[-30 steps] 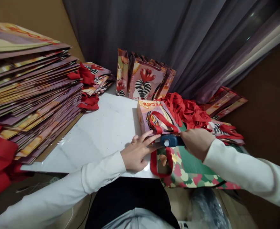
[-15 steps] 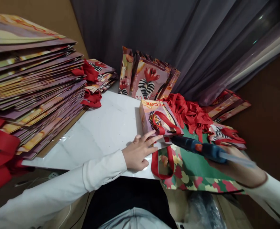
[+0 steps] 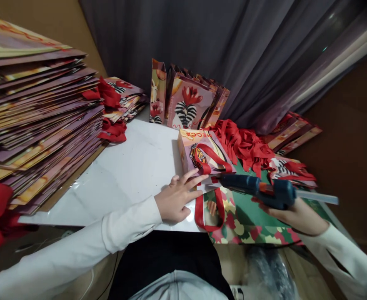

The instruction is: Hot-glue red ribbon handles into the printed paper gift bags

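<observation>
A paper gift bag (image 3: pixel 213 156) printed with a butterfly lies on its side, its mouth toward me. One red ribbon handle (image 3: pixel 214 156) rests across its upper face, and another red ribbon loop (image 3: pixel 201 214) hangs out toward the table's front edge. My left hand (image 3: pixel 178 198) has its fingers spread over the bag's opening edge, pressing on it. In my right hand (image 3: pixel 295 214) is a blue glue gun (image 3: pixel 266 189) with a clear glue stick out of its back. Its nozzle points left, at the bag's mouth near my left fingertips; whether it touches is hard to tell.
Tall stacks of flat printed bags (image 3: pixel 39 121) rise on the left. Upright bags (image 3: pixel 189 100) stand at the back by the grey curtain (image 3: pixel 171 33). A heap of red ribbons (image 3: pixel 242 141) lies behind the bag. Under the glue gun is a green camouflage-edged sheet (image 3: pixel 248 216).
My right hand has brought the glue gun slightly left and more level, its nozzle close to the bag's mouth. My left hand keeps its place on the bag. The whole view has shifted slightly.
</observation>
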### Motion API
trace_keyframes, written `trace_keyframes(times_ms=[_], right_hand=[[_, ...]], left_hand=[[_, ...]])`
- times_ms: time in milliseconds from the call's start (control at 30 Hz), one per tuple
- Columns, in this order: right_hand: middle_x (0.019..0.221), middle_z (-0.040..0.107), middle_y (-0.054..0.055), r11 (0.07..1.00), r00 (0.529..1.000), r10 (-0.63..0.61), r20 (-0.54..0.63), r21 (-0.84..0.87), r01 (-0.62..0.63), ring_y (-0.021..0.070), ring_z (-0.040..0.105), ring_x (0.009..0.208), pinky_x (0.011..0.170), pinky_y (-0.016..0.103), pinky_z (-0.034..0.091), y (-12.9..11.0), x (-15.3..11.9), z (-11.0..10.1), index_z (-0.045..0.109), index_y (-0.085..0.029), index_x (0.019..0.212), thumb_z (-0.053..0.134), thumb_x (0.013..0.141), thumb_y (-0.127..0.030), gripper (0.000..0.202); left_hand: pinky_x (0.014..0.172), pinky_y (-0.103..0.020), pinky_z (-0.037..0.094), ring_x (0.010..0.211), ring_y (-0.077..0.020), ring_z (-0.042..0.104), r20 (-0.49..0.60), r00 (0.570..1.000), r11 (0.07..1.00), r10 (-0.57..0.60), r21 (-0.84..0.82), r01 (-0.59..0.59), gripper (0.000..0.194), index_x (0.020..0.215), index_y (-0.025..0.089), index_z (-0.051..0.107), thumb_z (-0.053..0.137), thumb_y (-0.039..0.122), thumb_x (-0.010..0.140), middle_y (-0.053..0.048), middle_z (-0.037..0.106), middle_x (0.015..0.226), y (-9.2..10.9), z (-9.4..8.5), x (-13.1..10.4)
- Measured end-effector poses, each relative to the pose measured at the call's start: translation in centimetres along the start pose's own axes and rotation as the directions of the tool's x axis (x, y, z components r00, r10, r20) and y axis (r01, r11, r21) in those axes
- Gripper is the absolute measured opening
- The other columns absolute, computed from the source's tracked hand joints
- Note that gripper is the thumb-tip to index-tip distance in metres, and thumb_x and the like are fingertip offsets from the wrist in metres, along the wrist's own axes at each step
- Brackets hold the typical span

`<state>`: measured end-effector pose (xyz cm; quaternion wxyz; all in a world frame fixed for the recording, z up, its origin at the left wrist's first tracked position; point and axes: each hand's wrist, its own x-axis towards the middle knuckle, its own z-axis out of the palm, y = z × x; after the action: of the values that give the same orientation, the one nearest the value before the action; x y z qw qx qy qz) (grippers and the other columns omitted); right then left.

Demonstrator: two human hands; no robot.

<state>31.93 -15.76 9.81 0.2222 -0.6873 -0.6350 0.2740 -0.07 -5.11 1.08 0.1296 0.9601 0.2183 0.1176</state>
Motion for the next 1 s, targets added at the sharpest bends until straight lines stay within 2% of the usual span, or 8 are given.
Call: trace_keyframes(times_ms=[100,167,300,467,633,767,867,1000], right_hand=[[0.095,0.073,0.010,1.000,0.997,-0.005,0.072,0.001,0.005,0.0270,0.070,0.082,0.074,0.039,0.059,-0.4,1.6,1.5,0.067,-0.017,0.104,0.070,0.067,-0.045,0.046],[0.088,0.073,0.008,0.996,0.996,-0.051,0.076,-0.065,0.056,0.0256,0.068,0.079,0.073,0.037,0.057,-0.4,2.6,2.3,0.069,-0.016,0.093,0.069,0.066,-0.041,0.037],[0.076,0.069,0.004,0.986,0.989,-0.084,0.118,-0.134,0.100,0.0201,0.062,0.067,0.063,0.031,0.054,-0.3,4.1,3.2,0.066,-0.015,0.084,0.064,0.065,-0.034,0.026],[0.076,0.064,0.002,0.981,0.989,-0.125,0.078,-0.140,0.135,0.0174,0.058,0.067,0.058,0.026,0.048,-0.3,4.7,3.1,0.062,-0.015,0.083,0.062,0.063,-0.028,0.023],[0.067,0.059,0.000,0.957,0.994,-0.067,0.081,-0.276,0.087,0.0147,0.053,0.058,0.053,0.024,0.042,-0.5,4.4,2.4,0.060,-0.015,0.082,0.060,0.066,-0.029,0.021],[0.074,0.062,0.003,0.935,0.994,-0.082,0.065,-0.340,0.100,0.0171,0.057,0.063,0.056,0.026,0.044,-0.5,4.1,1.7,0.061,-0.014,0.089,0.060,0.068,-0.031,0.027],[0.074,0.063,0.002,0.947,0.994,-0.103,0.039,-0.302,0.110,0.0185,0.059,0.066,0.058,0.026,0.047,-0.6,3.6,1.4,0.063,-0.016,0.092,0.063,0.067,-0.032,0.029],[0.073,0.065,0.002,0.978,0.985,-0.161,0.066,-0.125,0.169,0.0198,0.062,0.071,0.062,0.025,0.051,-1.0,2.7,1.5,0.065,-0.017,0.088,0.066,0.068,-0.032,0.025]], left_hand=[[0.089,-0.053,0.035,0.141,-0.0422,0.006,0.006,1.000,1.000,0.000,0.010,0.000,0.076,0.135,0.029,0.047,0.053,0.020,0.060,0.000,0.008,0.160,-0.1,0.1,0.0],[0.089,-0.052,0.035,0.141,-0.0410,0.009,-0.004,1.000,1.000,0.004,0.024,-0.004,0.079,0.138,0.030,0.044,0.052,0.020,0.060,0.000,0.008,0.160,-0.1,0.3,0.0],[0.088,-0.052,0.035,0.141,-0.0394,0.012,0.001,1.000,0.999,-0.003,0.044,0.003,0.079,0.137,0.031,0.044,0.051,0.019,0.059,0.000,0.007,0.161,-0.1,0.3,-0.1],[0.088,-0.051,0.035,0.141,-0.0385,0.014,0.018,1.000,0.999,-0.018,0.048,0.017,0.077,0.134,0.030,0.046,0.050,0.019,0.058,0.000,0.008,0.161,0.1,0.0,0.0],[0.087,-0.051,0.034,0.142,-0.0374,0.013,0.026,1.000,0.998,-0.008,0.058,0.006,0.072,0.130,0.026,0.050,0.049,0.019,0.058,-0.003,0.010,0.160,0.1,0.0,-0.1],[0.089,-0.052,0.034,0.141,-0.0381,0.013,0.010,1.000,0.998,0.000,0.060,-0.001,0.071,0.129,0.026,0.051,0.050,0.019,0.059,-0.003,0.010,0.160,0.0,0.2,-0.1],[0.089,-0.052,0.034,0.141,-0.0385,0.013,0.011,1.000,0.998,-0.007,0.059,0.006,0.073,0.130,0.027,0.050,0.050,0.018,0.058,-0.002,0.010,0.160,0.0,0.2,-0.1],[0.088,-0.051,0.036,0.141,-0.0387,0.013,0.031,0.999,0.999,-0.011,0.044,0.010,0.071,0.130,0.027,0.051,0.050,0.019,0.060,-0.001,0.010,0.160,0.1,-0.1,-0.1]])
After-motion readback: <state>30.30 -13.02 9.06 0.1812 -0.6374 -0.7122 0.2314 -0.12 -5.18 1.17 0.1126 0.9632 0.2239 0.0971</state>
